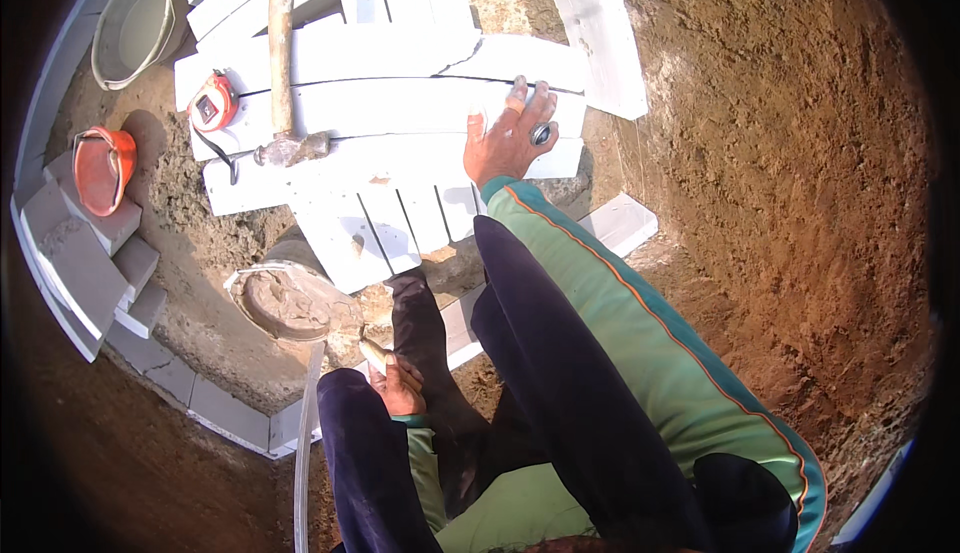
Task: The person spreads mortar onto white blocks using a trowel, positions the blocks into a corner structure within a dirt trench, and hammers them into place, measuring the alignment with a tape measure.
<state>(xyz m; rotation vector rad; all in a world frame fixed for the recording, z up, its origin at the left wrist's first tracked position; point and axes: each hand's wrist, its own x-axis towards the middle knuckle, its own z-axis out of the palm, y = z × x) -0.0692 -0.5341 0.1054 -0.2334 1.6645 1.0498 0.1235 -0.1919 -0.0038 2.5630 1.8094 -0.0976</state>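
My right hand [512, 140] lies with fingers spread on the white blocks [400, 108], pressing near their right end; a ring with a dark stone is on one finger. Low in the view, between my knees, my left hand [400, 390] is closed round a pale handle [374, 355]; the tool's other end is hard to make out against the mud. Just beyond this hand stands a bucket of wet mortar [285, 303]. On the blocks rest a hammer [283, 63] with a long wooden handle and a red tape measure [214, 103].
At the far left are a grey bucket [140, 28] with cloudy liquid and an orange bucket [103, 170]. More blocks [80, 263] are stacked at the left edge. A low block wall [230, 416] curves along the lower left. Rough brown earth [770, 183] rises on the right.
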